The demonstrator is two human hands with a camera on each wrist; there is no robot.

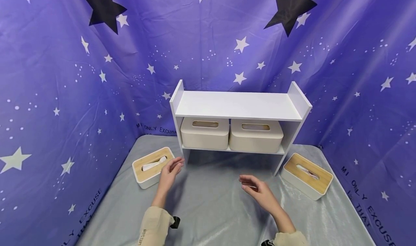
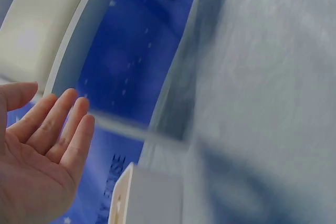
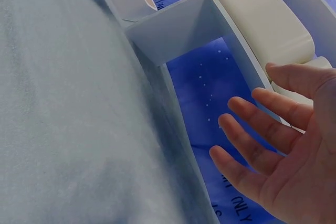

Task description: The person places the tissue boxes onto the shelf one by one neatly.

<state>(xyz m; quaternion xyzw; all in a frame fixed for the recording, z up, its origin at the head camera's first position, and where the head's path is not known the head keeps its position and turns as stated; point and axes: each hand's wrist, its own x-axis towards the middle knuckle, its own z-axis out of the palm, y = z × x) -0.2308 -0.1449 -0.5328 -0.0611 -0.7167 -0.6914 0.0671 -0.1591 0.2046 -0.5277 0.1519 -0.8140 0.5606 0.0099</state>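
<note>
My left hand (image 1: 170, 172) hovers beside a white tissue box with a wooden lid (image 1: 149, 165) on the left of the table. Its fingers are relaxed in the left wrist view and hold nothing. My right hand (image 1: 258, 191) is in the air right of the middle, fingers loosely bent, palm turned inward, nothing in it. A white two-tier shelf (image 1: 238, 105) stands ahead of both hands. Two cream tissue boxes, a left one (image 1: 204, 137) and a right one (image 1: 256, 139), sit side by side on its lower board. Another wooden-lidded tissue box (image 1: 307, 175) stands to the right.
A grey cloth (image 1: 208, 210) covers the table. Behind and on both sides hangs a purple curtain (image 1: 208, 40) with stars and printed words. The shelf's side panels reach down to the cloth, with a gap under the lower board.
</note>
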